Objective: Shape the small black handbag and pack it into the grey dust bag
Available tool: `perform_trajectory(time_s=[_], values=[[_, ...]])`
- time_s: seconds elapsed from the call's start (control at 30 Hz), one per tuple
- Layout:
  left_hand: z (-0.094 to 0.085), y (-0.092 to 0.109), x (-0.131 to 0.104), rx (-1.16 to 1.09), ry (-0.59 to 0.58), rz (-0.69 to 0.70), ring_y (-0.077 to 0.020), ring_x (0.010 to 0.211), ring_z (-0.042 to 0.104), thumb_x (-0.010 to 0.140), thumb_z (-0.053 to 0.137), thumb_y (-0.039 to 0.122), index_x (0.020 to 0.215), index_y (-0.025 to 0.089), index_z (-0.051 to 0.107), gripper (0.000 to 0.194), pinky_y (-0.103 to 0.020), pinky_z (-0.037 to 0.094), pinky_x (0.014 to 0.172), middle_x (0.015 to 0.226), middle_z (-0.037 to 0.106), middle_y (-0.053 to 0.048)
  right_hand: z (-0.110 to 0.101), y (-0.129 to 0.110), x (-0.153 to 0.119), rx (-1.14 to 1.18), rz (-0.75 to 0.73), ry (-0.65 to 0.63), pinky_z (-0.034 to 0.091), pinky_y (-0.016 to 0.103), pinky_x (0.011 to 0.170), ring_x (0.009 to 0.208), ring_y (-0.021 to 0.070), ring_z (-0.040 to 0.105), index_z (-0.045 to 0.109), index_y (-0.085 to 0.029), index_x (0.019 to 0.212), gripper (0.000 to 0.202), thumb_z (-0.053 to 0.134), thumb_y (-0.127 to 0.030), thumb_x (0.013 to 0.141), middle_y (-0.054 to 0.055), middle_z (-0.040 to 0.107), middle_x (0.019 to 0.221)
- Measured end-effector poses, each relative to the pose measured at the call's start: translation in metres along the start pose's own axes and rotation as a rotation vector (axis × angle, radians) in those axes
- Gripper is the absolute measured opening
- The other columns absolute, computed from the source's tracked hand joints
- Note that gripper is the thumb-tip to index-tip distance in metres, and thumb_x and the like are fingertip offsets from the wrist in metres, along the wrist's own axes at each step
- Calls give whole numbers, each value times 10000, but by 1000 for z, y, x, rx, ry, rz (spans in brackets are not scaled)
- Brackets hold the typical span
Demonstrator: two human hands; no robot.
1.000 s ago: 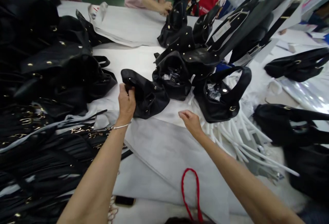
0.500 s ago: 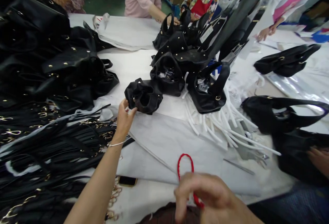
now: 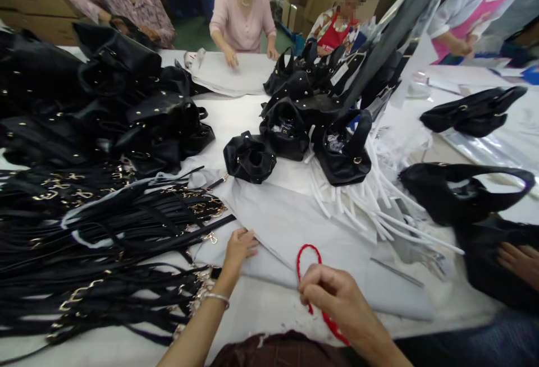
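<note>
No brand name or writing is readable on the things here. The left hand point(image 3: 239, 248) is lying flat with the fingers spread on a grey cloth sheet point(image 3: 295, 226), which is covering the near part of the white table point(image 3: 236, 114). The right hand point(image 3: 332, 295) is closed around a red cord loop point(image 3: 309, 257) just above the near edge of the table. Beside the left hand, a heap of black straps with gold clasps point(image 3: 105, 226) is spreading to the left. Further away, a small crumpled black bag point(image 3: 249, 157) is sitting on the table, apart from both hands. Two open black bags point(image 3: 314, 140) behind it are holding small packets wrapped in clear plastic. White tubes point(image 3: 370, 210) are fanning out under them. Another person's hand point(image 3: 520, 260) is resting on a black bag at the right edge. Half a second ago the left hand was touching the crumpled bag; now it is back on the sheet, near the body.
</note>
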State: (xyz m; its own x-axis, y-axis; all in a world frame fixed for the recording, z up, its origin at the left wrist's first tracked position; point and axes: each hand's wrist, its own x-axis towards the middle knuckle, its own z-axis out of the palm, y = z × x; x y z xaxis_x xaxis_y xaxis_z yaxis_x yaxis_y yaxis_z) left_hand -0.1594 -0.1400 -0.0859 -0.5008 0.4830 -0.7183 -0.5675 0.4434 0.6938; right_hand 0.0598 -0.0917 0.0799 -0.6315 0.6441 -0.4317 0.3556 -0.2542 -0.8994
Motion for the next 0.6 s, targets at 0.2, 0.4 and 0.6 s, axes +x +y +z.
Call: perform_trajectory(time_s=[0.2, 0.4, 0.6], values=[[52, 40, 14, -205, -37, -7, -189, 574, 648, 791, 715, 189, 924, 86, 620, 194, -281, 543, 467, 780, 703, -109, 10, 77, 43, -601, -153, 253, 500, 424, 849, 923, 275, 630, 655, -223, 947, 238, 664, -380, 769, 72, 690, 965], [62, 48, -30, -378, -72, 85, -171, 652, 660, 810, 700, 255, 984, 121, 636, 229, -244, 538, 496, 876, 721, -89, -5, 92, 70, -1092, -456, 389, 507, 449, 866, 1041, 307, 602, 548, -199, 1249, 456, 621, -184, 798, 118, 650, 1161], [57, 77, -59, -346, -237, 102, -198, 671, 662, 781, 703, 206, 919, 89, 661, 186, -279, 561, 501, 858, 711, -116, -30, 32, 63, -1330, -465, 309, 458, 358, 742, 774, 233, 632, 677, -208, 942, 216, 484, -136, 877, 56, 702, 865]])
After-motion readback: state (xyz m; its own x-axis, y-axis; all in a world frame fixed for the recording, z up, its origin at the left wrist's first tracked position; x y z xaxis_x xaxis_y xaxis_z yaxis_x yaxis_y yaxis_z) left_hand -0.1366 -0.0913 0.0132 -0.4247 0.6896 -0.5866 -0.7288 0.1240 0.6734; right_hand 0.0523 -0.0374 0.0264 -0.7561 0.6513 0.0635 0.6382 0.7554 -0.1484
